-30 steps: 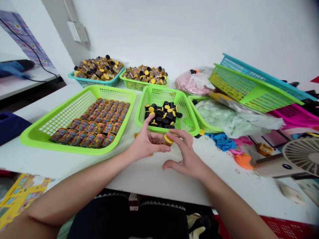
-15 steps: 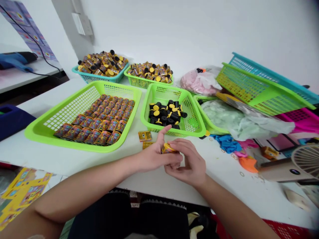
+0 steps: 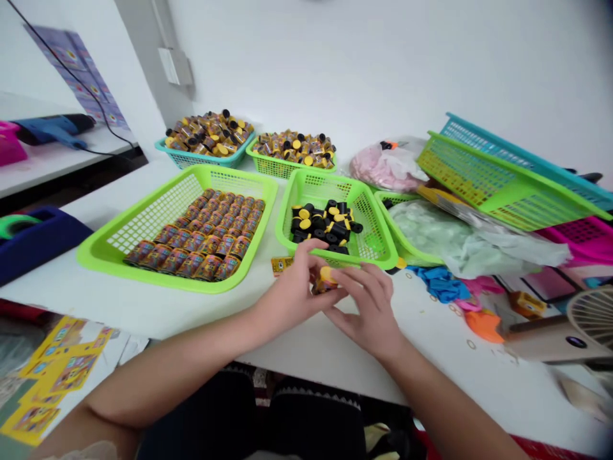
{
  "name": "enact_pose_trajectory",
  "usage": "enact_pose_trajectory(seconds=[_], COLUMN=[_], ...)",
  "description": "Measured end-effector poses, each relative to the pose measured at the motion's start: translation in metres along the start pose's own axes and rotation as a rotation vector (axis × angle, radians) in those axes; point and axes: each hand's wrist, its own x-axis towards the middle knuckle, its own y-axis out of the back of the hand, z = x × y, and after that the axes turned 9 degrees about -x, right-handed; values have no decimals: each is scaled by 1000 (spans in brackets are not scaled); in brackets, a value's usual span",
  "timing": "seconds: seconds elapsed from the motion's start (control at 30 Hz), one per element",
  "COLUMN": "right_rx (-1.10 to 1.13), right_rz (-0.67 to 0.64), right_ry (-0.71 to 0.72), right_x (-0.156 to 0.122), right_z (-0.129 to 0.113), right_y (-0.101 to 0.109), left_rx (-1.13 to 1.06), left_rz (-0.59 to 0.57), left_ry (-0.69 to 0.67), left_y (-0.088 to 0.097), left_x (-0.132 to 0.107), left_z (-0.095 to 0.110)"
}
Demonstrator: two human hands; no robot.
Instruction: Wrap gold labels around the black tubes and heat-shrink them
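Observation:
My left hand and my right hand meet over the white table, both closed around a small yellow-capped canister held between the fingertips. Just beyond them a small green basket holds several black and yellow caps. To the left a wide green tray holds rows of wrapped canisters lying on their sides. A small yellow label lies on the table by my left hand.
Two baskets of loose canisters, teal and green, stand at the back. Bags, stacked baskets, blue gloves and a fan crowd the right. A dark blue tape dispenser sits left; yellow sheets lie near the front edge.
Both hands have closed in on the canister and shifted slightly toward the cap basket. The right hand, open a second ago, now grips it. The view has panned a little left.

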Motion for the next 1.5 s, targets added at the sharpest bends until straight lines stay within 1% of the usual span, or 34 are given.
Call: enact_pose_trajectory(seconds=[0.07, 0.1, 0.13, 0.17, 0.2, 0.23, 0.27, 0.3, 0.33, 0.37, 0.4, 0.47, 0.5, 0.57, 0.67, 0.77, 0.83, 0.9, 0.97, 1.0, 1.03, 1.07, 1.1, 1.13, 1.17, 1.2, 1.27, 1.33, 1.37, 1.43, 1.5], right_rx=[54, 66, 74, 86, 84, 78, 69, 64, 85, 114, 131, 145, 144, 165, 229, 259, 257, 247, 243, 244, 245, 248, 258, 280, 321, 385, 582, 804, 904, 1056, 1145], right_rz=[-32, -66, -134, -220, -287, -394, -553, -718, -866, -997, -1098, -1220, -1255, -1283, -1239, -1163, -1120, -1083, -1061, -1031, -983, -918, -837, -746, -657, -575, -410, -265, -207, -115, -64], right_ry=[-102, -156, -194, -256, -348, -442, -516, -553, -545, -515, -492, -460, -456, -440, -428, -447, -469, -500, -530, -564, -612, -670, -729, -781, -817, -831, -825, -793, -779, -768, -775], right_x=[4, 8, 12, 16, 22, 28, 36, 43, 51, 59, 66, 78, 82, 86, 85, 78, 75, 72, 72, 72, 73, 73, 73, 72, 69, 66, 53, 37, 29, 16, 7], right_z=[14, 26, 39, 55, 70, 85, 98, 109, 116, 120, 122, 118, 115, 109, 107, 109, 110, 112, 115, 116, 117, 117, 117, 116, 114, 111, 101, 89, 82, 69, 59], right_y=[-1, -3, -7, -13, -19, -27, -35, -43, -50, -56, -61, -68, -70, -70, -65, -60, -58, -56, -51, -46, -41, -34, -27, -21, -15, -11, -7, -10, -12, -15, -15], left_rx=[167, 273, 381, 480, 565, 633, 685, 716, 728, 733, 751, 835, 888, 967, 988, 1003, 1016, 1044, 1076, 1086, 1091, 1094, 1096, 1109, 1131, 1160, 1228, 1265, 1276, 1305, 1321], left_rz=[11, 15, 18, 22, 18, 6, 4, 2, 3, 5, -6, -53, -90, -160, -221, -262, -274, -243, -158, -123, -123, -162, -258, -387, -505, -571, -589, -574, -587, -639, -696], left_ry=[4, -4, -3, 10, 34, 71, 102, 135, 178, 223, 272, 351, 377, 407, 431, 447, 448, 425, 368, 305, 219, 118, 0, -101, -171, -212, -207, -169, -154, -132, -97], left_y=[18, 31, 45, 62, 79, 97, 114, 129, 141, 151, 157, 162, 162, 162, 166, 175, 177, 172, 157, 146, 132, 118, 103, 87, 73, 60, 41, 30, 27, 24, 24], left_x=[-3, -5, -7, -7, -6, -3, 3, 11, 21, 32, 43, 64, 72, 82, 84, 80, 79, 77, 68, 60, 50, 38, 24, 10, -3, -15, -32, -39, -40, -37, -33], left_z=[22, 34, 46, 56, 65, 72, 75, 76, 73, 69, 63, 48, 41, 28, 13, 5, 7, 18, 32, 39, 45, 48, 47, 43, 36, 27, 6, -10, -14, -14, -5])
